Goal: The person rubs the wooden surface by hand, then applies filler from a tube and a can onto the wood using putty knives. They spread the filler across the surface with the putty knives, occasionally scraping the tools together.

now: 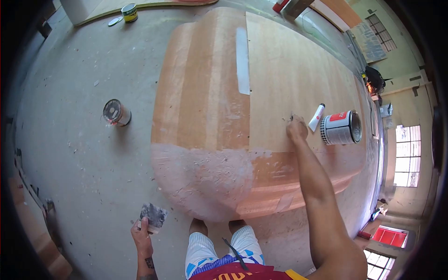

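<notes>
My left hand grips a thin, square putty board smeared dark grey and white, held out over the floor at the lower left. My right hand reaches onto the pale top of a large, rounded wooden body. Its fingers are closed at the surface, by a small dark spot; what they hold is too small to make out. Just right of that hand lies a white tube with a red end. Beyond it a metal can with a red label rests on its side.
Pinkish filler covers the body's near left corner, and a pale strip runs along a panel seam. A used tin stands on the grey floor to the left. Farther back are a yellow-labelled can and its lid.
</notes>
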{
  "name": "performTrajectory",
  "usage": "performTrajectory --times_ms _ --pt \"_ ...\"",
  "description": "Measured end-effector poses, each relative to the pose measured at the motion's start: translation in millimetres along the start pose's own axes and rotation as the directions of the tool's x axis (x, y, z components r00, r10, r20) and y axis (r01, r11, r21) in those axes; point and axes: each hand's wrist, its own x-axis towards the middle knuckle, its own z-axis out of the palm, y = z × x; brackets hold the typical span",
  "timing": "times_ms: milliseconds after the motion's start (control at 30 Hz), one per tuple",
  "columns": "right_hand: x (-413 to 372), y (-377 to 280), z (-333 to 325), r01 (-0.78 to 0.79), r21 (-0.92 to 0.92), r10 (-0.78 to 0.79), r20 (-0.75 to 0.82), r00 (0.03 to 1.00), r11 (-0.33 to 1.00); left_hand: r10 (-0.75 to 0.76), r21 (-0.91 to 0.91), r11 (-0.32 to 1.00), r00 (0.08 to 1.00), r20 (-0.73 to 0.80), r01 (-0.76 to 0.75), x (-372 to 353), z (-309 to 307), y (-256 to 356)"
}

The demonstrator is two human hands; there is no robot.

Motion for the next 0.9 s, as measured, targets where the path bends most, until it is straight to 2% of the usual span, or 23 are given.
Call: performTrajectory --times_ms 67,133,167,200,233,267,333,433,500,533,567,633,733,767,833,867,900 --pt "-27 -45 1 0.017 -0.015 -0.017 0.026 1.000 1.000 0.011 -0.031 0.999 1.000 -0.009 -0.011 0 6 -1" --pt "-86 -122 -57 -0.140 0.245 0.054 0.327 0.943 0.959 0.033 -0.048 0.998 0.999 -0.004 -0.033 -1 12 -4" --pt "-114 -141 -47 -0.045 0.392 -0.100 0.341 0.935 0.919 0.030 -0.025 0.999 0.999 0.035 -0.029 0 17 -1" --pt "-149 -168 -60 0.235 0.438 -0.382 0.285 0.879 0.868 0.025 0.002 1.000 0.997 0.074 -0.025 2 22 4" --pt "-177 -176 -33 0.438 0.478 -0.582 0.206 0.787 0.761 0.021 0.030 0.999 0.993 0.114 -0.024 4 27 8" --pt "-205 -206 -50 0.508 0.331 -0.606 0.458 0.650 0.795 0.029 0.036 0.999 0.991 0.132 -0.034 7 31 11" --pt "-237 -222 -73 0.464 0.649 -0.797 0.512 0.319 0.603 0.049 0.057 0.997 0.984 0.174 -0.059 17 37 14" --pt "-228 -207 -91 0.396 0.689 -0.766 0.373 0.523 0.606 0.089 0.065 0.993 0.983 0.160 -0.100 23 47 27" --pt "-197 -182 -114 0.411 0.488 -0.595 0.315 0.740 0.770 0.098 0.060 0.992 0.982 0.161 -0.109 26 46 31" --pt "-175 -158 -102 0.332 0.602 -0.546 0.210 0.811 0.726 0.102 0.065 0.991 0.980 0.172 -0.115 28 40 29" --pt "-157 -132 -82 0.448 0.550 -0.529 -0.014 0.849 0.705 0.115 0.062 0.990 0.977 0.182 -0.128 31 37 25" --pt "-135 -104 -87 0.288 0.285 -0.321 0.073 0.944 0.914 0.102 0.089 0.989 0.979 0.174 -0.119 31 32 18" --pt "-146 -83 -38 0.140 0.263 -0.178 0.129 0.976 0.955 0.094 0.104 0.988 0.981 0.168 -0.113 39 32 0" --pt "-172 -97 -39 0.081 0.345 -0.161 0.211 0.964 0.935 0.094 0.105 0.988 0.981 0.171 -0.113 40 33 -4" --pt "-232 -126 -36 0.257 0.281 -0.327 0.239 0.914 0.925 0.074 0.092 0.991 0.975 0.210 -0.096 41 45 2" --pt "-252 -131 -35 0.476 0.118 -0.490 0.228 0.841 0.872 0.058 0.087 0.993 0.970 0.236 -0.080 39 54 6" --pt "-258 -134 -55 0.506 0.266 -0.569 0.305 0.763 0.821 0.048 0.089 0.993 0.968 0.247 -0.072 33 66 18"
